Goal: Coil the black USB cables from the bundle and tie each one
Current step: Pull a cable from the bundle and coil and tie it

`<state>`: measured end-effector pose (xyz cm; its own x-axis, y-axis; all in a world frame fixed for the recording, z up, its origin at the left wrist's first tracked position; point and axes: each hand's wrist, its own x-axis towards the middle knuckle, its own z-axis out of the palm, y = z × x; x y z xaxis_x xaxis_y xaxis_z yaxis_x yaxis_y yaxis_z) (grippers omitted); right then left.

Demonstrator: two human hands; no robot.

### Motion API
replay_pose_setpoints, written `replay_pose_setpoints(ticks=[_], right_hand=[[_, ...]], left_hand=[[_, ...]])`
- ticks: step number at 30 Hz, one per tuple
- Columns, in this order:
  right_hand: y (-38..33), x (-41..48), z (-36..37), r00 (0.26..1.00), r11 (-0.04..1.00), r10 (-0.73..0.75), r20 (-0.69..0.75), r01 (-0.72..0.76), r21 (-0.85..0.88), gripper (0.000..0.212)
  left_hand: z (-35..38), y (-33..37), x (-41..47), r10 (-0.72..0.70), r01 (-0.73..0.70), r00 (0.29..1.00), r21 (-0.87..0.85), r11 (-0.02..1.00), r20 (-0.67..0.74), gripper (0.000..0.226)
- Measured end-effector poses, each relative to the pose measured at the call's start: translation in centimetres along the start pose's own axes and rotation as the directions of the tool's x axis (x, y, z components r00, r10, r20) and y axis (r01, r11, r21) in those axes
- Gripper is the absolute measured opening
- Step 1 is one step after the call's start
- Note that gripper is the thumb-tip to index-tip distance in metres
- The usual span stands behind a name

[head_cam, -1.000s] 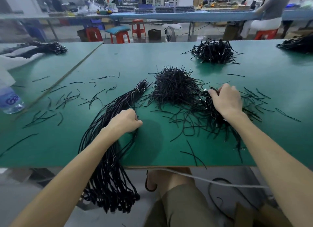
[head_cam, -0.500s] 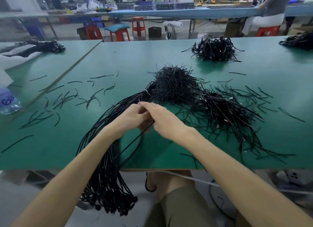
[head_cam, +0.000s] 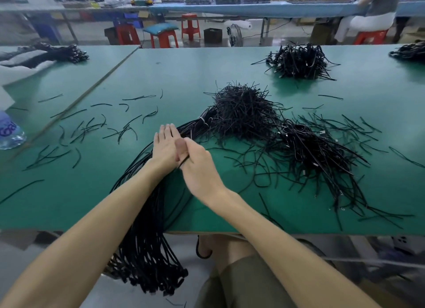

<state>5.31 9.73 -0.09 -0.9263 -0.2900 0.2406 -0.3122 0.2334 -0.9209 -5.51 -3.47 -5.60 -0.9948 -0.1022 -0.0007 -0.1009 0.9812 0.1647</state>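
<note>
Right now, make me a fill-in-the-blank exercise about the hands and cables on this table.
The left hand rests flat on the cable bundle, which lies on a ____ table.
The right hand pinches one cable whose colour is ____.
The water bottle stands on the person's ____ side.
Missing words: green, black, left.

My forearms are bare as far up as the view reaches, and my left hand (head_cam: 164, 147) and right hand (head_cam: 197, 167) are bare as well. I wear olive-brown shorts (head_cam: 241, 282) of plain cloth, ending just above a bare knee (head_cam: 227, 245). A dark sandal (head_cam: 202, 252) curves beside my shin.
</note>
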Motion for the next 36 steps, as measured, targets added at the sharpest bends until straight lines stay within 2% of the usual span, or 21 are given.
replay_pose_setpoints(ticks=[3,6,10,13,16,23,25,28,31,33,36], right_hand=[[-1.2,-0.9,0.6,0.999,0.999,-0.031,0.024,0.030,0.024,0.034],[-0.9,-1.9,-0.9,0.995,0.995,-0.097,0.010,0.097,-0.019,0.047],[0.2,-2.2,-3.4,0.991,0.988,-0.130,-0.033,0.127,-0.085,0.044],[2.1,-0.6,-5.0,0.991,0.992,0.015,-0.135,-0.032,-0.124,0.042],[3.2,1.6,-7.7,0.934,0.983,0.174,-0.312,-0.182,0.004,0.045],[2.0,4.9,-17.1,0.722,0.893,0.420,-0.551,-0.217,0.395,0.039],[2.2,5.3,-18.2,0.731,0.901,0.424,-0.536,-0.278,0.333,0.038],[2.8,4.6,-17.4,0.840,0.916,0.394,-0.374,-0.391,0.087,0.034],[3.4,3.4,-16.0,0.907,0.907,0.339,-0.249,-0.385,-0.170,0.022],[3.6,2.9,-15.1,0.930,0.882,0.333,-0.153,-0.365,-0.299,0.008],[3.5,2.5,-14.2,0.942,0.882,0.319,-0.100,-0.334,-0.331,0.024]], left_hand=[[0.4,-1.0,1.3,-0.068,0.068,0.996,-0.003,0.998,-0.055,0.065],[-0.2,-3.2,1.9,-0.194,0.191,0.979,-0.048,0.981,-0.069,0.061],[-1.7,-6.3,2.3,-0.387,0.384,0.922,-0.065,0.921,-0.033,0.064],[-1.6,-6.8,2.0,-0.353,0.349,0.935,-0.078,0.934,-0.045,0.064],[-1.4,-7.0,1.8,-0.323,0.318,0.944,-0.091,0.944,-0.059,0.063],[-1.3,-6.3,1.2,-0.258,0.244,0.958,-0.111,0.963,-0.129,0.063],[-1.2,-6.1,1.4,-0.234,0.219,0.959,-0.104,0.970,-0.161,0.062],[-2.1,-5.2,0.7,-0.298,0.287,0.941,-0.089,0.954,-0.161,0.061],[-1.8,-5.5,0.8,-0.328,0.312,0.933,-0.122,0.942,-0.150,0.061],[-1.7,-5.0,0.3,-0.214,0.191,0.942,-0.111,0.975,-0.257,0.055],[-2.3,-3.3,-1.4,0.067,-0.132,0.895,-0.118,0.984,-0.442,0.041]])
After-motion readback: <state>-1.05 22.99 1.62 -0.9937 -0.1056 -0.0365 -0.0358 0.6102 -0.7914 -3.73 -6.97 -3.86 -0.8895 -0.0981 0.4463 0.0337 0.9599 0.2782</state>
